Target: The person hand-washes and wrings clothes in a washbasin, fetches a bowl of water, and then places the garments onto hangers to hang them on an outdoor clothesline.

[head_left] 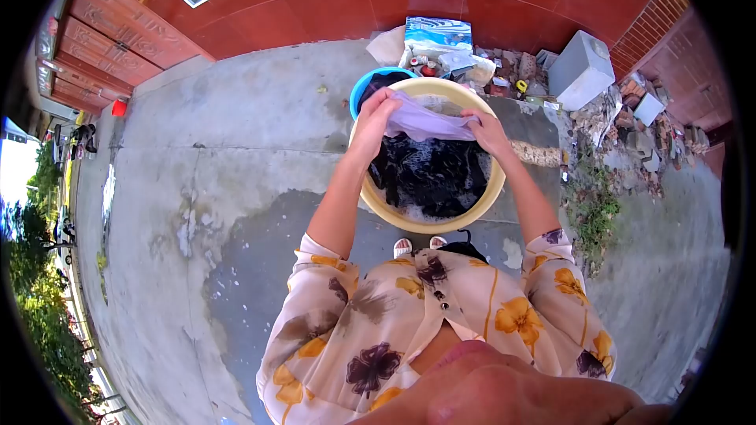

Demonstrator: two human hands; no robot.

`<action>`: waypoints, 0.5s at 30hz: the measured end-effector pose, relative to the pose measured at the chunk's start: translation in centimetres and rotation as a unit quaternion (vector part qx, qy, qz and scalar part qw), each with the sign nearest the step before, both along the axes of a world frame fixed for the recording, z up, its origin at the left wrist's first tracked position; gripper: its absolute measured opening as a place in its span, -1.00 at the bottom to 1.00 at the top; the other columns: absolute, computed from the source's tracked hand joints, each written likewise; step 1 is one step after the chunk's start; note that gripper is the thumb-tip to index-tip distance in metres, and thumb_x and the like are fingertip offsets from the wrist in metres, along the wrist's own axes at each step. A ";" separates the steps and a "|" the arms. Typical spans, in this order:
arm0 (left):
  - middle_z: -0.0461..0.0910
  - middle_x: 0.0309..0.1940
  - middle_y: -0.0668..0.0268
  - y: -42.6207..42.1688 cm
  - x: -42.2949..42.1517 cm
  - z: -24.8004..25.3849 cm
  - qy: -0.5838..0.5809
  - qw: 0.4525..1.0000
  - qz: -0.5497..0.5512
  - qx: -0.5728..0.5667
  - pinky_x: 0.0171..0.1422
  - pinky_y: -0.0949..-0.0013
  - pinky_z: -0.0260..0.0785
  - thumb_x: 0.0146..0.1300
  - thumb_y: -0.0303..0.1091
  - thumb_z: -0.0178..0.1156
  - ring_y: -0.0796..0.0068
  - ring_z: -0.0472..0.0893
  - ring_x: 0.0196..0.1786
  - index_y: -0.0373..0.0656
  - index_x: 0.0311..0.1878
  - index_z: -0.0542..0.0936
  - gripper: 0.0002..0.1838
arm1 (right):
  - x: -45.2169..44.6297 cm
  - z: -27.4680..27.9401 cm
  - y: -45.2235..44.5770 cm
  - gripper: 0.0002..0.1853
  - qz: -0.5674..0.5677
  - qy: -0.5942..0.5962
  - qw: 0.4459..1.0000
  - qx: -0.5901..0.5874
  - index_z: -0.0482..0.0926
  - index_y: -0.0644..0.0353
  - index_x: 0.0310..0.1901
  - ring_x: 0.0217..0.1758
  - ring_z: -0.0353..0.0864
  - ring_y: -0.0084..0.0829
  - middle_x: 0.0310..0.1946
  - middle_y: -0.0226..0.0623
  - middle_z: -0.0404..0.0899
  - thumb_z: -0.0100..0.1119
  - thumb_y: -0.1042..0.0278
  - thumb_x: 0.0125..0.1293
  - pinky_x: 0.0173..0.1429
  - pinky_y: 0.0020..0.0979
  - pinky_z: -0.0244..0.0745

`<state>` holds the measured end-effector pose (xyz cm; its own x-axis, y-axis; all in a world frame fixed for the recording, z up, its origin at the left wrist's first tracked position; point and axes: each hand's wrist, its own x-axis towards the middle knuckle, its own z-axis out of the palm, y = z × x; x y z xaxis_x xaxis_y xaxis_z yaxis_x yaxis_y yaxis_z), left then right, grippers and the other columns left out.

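A light purple cloth [428,120] is stretched between my two hands over a large yellow basin [431,227]. My left hand [375,116] grips its left end, fingers closed on the fabric. At the right end my right hand [487,131] pinches the cloth. Dark wet clothes [429,173] lie in the basin below, with some suds and water around them. Part of the basin's far side is hidden behind the cloth. Close behind it on the left stands a blue basin [356,94] with dark fabric inside.
A blue and white box [439,33] and assorted clutter stand against the red wall [331,12]. Farther right are a white cabinet-like box [581,71], rubble [642,142] and green weeds [592,216]. A red bucket [119,107] sits far left on the concrete ground [236,126].
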<state>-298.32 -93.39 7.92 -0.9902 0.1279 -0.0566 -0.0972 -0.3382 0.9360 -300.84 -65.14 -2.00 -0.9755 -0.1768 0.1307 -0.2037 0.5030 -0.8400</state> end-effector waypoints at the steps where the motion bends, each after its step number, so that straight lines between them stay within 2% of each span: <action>1: 0.51 -0.34 0.46 -0.1 0.3 -1.7 -0.002 1.000 -0.001 -0.002 -0.08 0.53 0.27 0.27 -0.40 0.20 0.68 0.44 -0.24 -0.19 -0.23 0.52 -0.91 | 0.1 -0.1 -0.5 -0.64 -0.001 -0.002 1.000 -0.002 0.62 0.10 0.08 -0.15 0.67 -0.11 -0.18 -0.07 0.68 0.08 0.30 0.26 0.05 -0.25 0.51; 3: 0.54 -0.24 0.39 0.4 1.2 -6.4 0.060 0.957 0.015 -0.283 0.02 0.40 0.31 0.28 -0.34 0.20 0.55 0.49 -0.13 -0.14 -0.16 0.55 -0.87 | 0.9 0.0 -1.9 -0.55 0.065 -0.044 0.993 0.092 0.56 -0.03 0.20 0.07 0.62 -0.11 0.03 -0.08 0.64 0.12 0.23 0.26 0.19 -0.22 0.47; 4: 0.53 -0.09 0.30 1.0 1.7 -8.2 0.155 0.908 0.050 -0.385 0.10 0.26 0.32 0.27 -0.31 0.21 0.39 0.49 0.00 -0.09 -0.08 0.56 -0.81 | 0.1 -4.5 -2.2 -0.42 0.086 0.008 0.990 0.108 0.41 -0.21 0.35 0.37 0.38 -0.05 0.32 -0.12 0.43 0.15 0.15 0.25 0.40 -0.07 0.30; 5: 0.52 0.06 0.22 1.7 2.2 -10.3 0.247 0.839 0.084 -0.478 0.18 0.11 0.33 0.26 -0.28 0.21 0.23 0.48 0.12 -0.04 0.01 0.57 -0.74 | 1.6 -2.4 -3.8 -0.30 0.075 -0.043 0.973 0.214 0.23 -0.35 0.45 0.55 0.07 0.02 0.52 -0.18 0.13 0.16 0.05 0.25 0.51 0.10 0.08; 6: 0.29 0.39 0.09 2.3 2.6 -12.8 0.260 0.740 0.096 -0.614 0.31 -0.16 0.24 0.24 -0.20 0.23 -0.09 0.31 0.35 0.09 0.27 0.48 -0.50 | 1.9 -2.6 -5.0 -0.29 0.068 -0.044 0.961 0.266 0.20 -0.38 0.47 0.56 0.04 0.03 0.54 -0.18 0.07 0.14 0.02 0.27 0.51 0.14 0.05; 7: 0.29 0.39 0.09 3.1 3.0 -13.4 0.259 0.739 0.096 -0.614 0.31 -0.16 0.24 0.24 -0.20 0.23 -0.09 0.31 0.35 0.09 0.27 0.48 -0.50 | 2.1 -3.2 -5.9 -0.29 0.061 -0.045 0.945 0.317 0.17 -0.41 0.48 0.57 0.00 0.03 0.56 -0.18 0.02 0.11 -0.02 0.28 0.51 0.17 0.02; 8: 0.21 0.44 0.07 3.6 3.4 -13.9 0.210 0.712 0.078 -0.665 0.35 -0.19 0.21 0.24 -0.14 0.23 -0.13 0.26 0.40 0.12 0.36 0.39 -0.40 | 2.2 -3.7 -6.4 -0.30 0.064 -0.025 0.935 0.348 0.15 -0.35 0.50 0.57 -0.02 0.14 0.54 -0.11 0.05 0.04 -0.10 0.33 0.55 0.04 0.02; 9: 0.13 0.50 0.05 4.0 3.4 -14.3 0.159 0.682 0.060 -0.712 0.39 -0.22 0.17 0.24 -0.09 0.23 -0.18 0.21 0.44 0.14 0.46 0.30 -0.30 | 1.9 -4.3 -6.7 -0.30 0.068 -0.024 0.935 0.348 0.15 -0.35 0.50 0.57 -0.02 0.14 0.54 -0.11 0.05 0.04 -0.10 0.33 0.55 0.04 0.02; 10: 0.09 0.52 0.02 4.1 2.9 -14.2 0.115 0.723 0.014 -0.681 0.44 -0.23 0.12 0.24 -0.01 0.22 -0.21 0.14 0.49 0.10 0.51 0.22 -0.22 | 1.4 -4.9 -7.0 -0.30 0.063 -0.053 0.934 0.348 0.15 -0.31 0.50 0.58 -0.03 0.09 0.54 -0.11 0.05 0.04 -0.07 0.32 0.56 0.10 -0.04; 11: 0.09 0.52 0.02 4.2 2.4 -15.1 0.110 0.725 0.015 -0.680 0.44 -0.23 0.12 0.24 -0.01 0.22 -0.21 0.14 0.49 0.10 0.51 0.22 -0.22 | 1.3 -5.6 -7.1 -0.30 0.060 -0.085 0.932 0.348 0.16 -0.26 0.50 0.58 -0.03 0.04 0.54 -0.11 0.04 0.03 -0.04 0.32 0.56 0.17 -0.10; 12: 0.08 0.53 0.01 4.3 1.9 -17.3 0.103 0.731 0.012 -0.675 0.45 -0.24 0.12 0.24 -0.01 0.21 -0.24 0.14 0.49 0.07 0.51 0.21 -0.22 | 1.3 -4.4 -7.1 -0.31 0.100 -0.118 0.929 0.336 0.20 -0.11 0.49 0.55 0.06 0.04 0.46 -0.05 0.20 0.03 -0.01 0.34 0.56 0.18 -0.07; 13: 0.07 0.53 0.01 4.3 1.4 -18.6 0.100 0.737 0.013 -0.669 0.45 -0.24 0.11 0.25 -0.01 0.21 -0.27 0.13 0.49 0.03 0.51 0.20 -0.21 | 0.9 -5.1 -7.1 -0.31 0.103 -0.118 0.928 0.337 0.20 -0.11 0.49 0.55 0.06 0.04 0.46 -0.05 0.20 0.03 -0.01 0.34 0.56 0.18 -0.07; 14: 0.05 0.51 -0.11 4.3 1.2 -19.9 0.107 0.698 -0.004 -0.708 0.45 -0.16 0.14 0.30 -0.01 0.15 -0.29 0.15 0.47 -0.06 0.46 0.27 -0.29 | 0.5 -6.0 -7.2 -0.37 0.111 0.037 0.910 0.399 0.29 -0.06 0.43 0.48 0.21 0.00 0.35 -0.04 0.35 0.03 0.07 0.33 0.52 0.13 0.04; 15: 0.05 0.51 -0.11 4.2 0.7 -21.7 0.105 0.698 -0.004 -0.708 0.45 -0.16 0.14 0.30 -0.01 0.15 -0.29 0.15 0.47 -0.06 0.46 0.27 -0.29 | 0.2 -7.6 -7.1 -0.43 0.115 0.190 0.866 0.448 0.38 -0.01 0.38 0.40 0.36 -0.05 0.24 -0.02 0.49 0.03 0.14 0.32 0.49 0.08 0.15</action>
